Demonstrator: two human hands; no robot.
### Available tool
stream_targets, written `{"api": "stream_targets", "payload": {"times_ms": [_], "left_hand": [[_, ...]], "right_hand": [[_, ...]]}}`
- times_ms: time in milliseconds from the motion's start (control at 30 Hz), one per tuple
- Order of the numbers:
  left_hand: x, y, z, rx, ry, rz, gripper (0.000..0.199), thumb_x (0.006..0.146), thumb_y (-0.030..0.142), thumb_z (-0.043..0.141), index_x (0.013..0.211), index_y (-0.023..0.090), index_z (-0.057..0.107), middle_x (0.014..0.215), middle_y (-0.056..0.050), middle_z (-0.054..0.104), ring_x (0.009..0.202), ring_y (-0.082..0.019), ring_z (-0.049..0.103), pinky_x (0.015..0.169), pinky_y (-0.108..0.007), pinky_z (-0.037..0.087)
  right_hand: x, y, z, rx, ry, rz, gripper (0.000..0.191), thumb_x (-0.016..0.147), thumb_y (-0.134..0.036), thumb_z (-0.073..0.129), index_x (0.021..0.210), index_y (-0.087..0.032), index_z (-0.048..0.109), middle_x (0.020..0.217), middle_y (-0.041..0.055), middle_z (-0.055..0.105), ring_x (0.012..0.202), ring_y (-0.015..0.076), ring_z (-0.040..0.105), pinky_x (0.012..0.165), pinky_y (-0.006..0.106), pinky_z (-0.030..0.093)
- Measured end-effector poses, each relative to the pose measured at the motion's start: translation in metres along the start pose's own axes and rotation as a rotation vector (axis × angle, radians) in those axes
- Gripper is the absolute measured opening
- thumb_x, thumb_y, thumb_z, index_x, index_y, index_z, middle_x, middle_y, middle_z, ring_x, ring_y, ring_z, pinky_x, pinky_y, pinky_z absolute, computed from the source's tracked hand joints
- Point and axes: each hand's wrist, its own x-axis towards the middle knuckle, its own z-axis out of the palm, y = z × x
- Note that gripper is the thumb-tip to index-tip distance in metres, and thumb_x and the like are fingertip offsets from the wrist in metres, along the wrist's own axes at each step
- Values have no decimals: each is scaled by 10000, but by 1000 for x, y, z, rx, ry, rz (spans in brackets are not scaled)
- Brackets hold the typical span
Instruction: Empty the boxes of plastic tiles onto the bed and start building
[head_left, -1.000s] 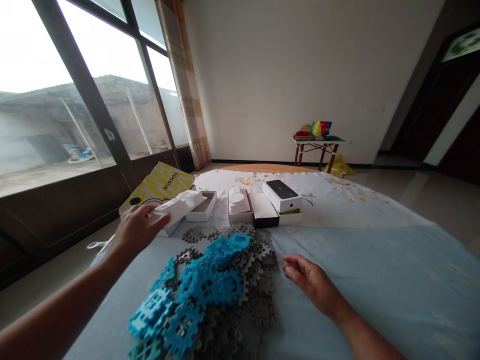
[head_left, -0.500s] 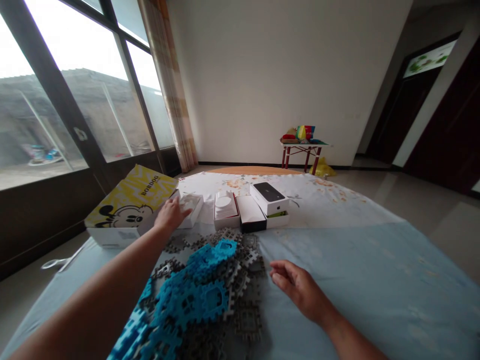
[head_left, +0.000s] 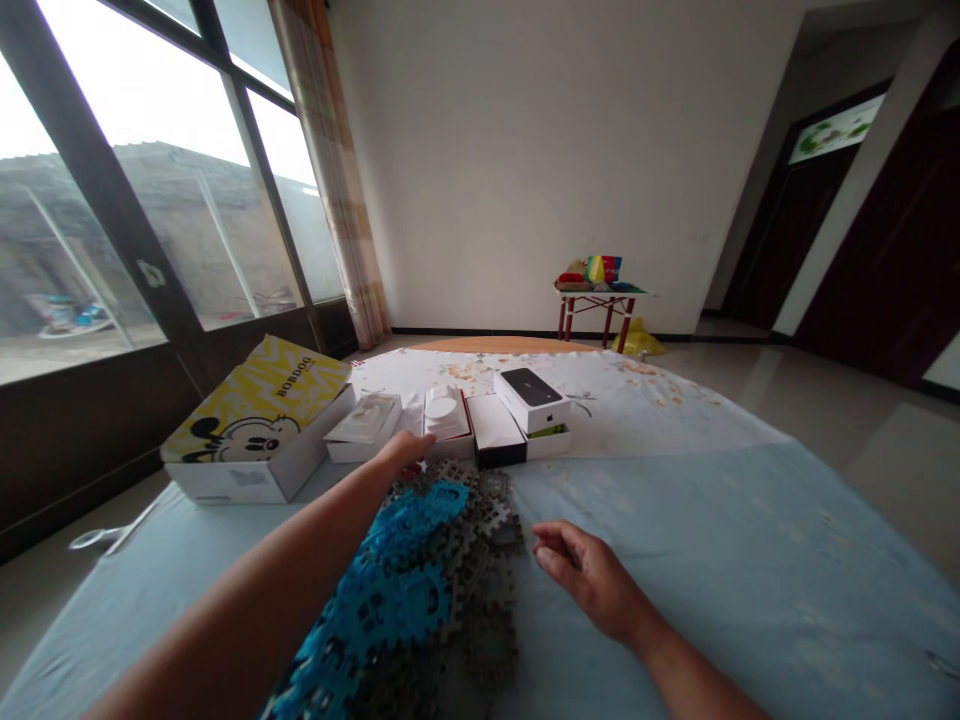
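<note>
My left hand [head_left: 403, 455] reaches across to the front left corner of a small box [head_left: 452, 447] that holds a round white piece [head_left: 444, 412]. Its thumb is stretched out at the corner, apart from the partly hidden fingers, and I see nothing held. Below that hand lies a heap of gear-edged plastic building pieces, blue [head_left: 390, 600] and grey [head_left: 491, 640]. My right hand [head_left: 589, 575] rests just right of the heap, fingers loosely bent, thumb apart, holding nothing. Left of the small box sits a white box [head_left: 365, 418] with a pale tray inside.
A yellow-topped BOBDOG box [head_left: 255, 420] stands at the left. A black-edged box [head_left: 501, 430] and a phone box [head_left: 532, 398], tilted on a white box base [head_left: 550, 441], are in the row. Blue cloth [head_left: 675, 560] covers the near table. A small table [head_left: 600, 292] is by the wall.
My left hand has moved right, from the white box with the pale tray to the corner of the small box beside it. My right hand has stayed nearly still.
</note>
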Motion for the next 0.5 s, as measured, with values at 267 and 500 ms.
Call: {"api": "stream_targets", "payload": {"times_ms": [267, 500], "left_hand": [[12, -6, -5, -187, -92, -125, 316, 836, 346, 501, 1070, 134, 525, 993, -64, 583, 804, -144, 586, 683, -321, 514], [26, -7, -5, -166, 21, -127, 313, 832, 333, 510, 1071, 133, 527, 1014, -70, 580, 835, -155, 585, 710, -340, 512]], "right_hand": [[0, -3, 0, 1, 4, -2, 356, 810, -422, 518, 1046, -158, 554, 984, 88, 637, 932, 205, 591, 848, 337, 457], [0, -5, 0, 0, 1, -1, 360, 809, -418, 515, 1052, -156, 554, 985, 87, 638, 932, 201, 590, 843, 327, 457]]}}
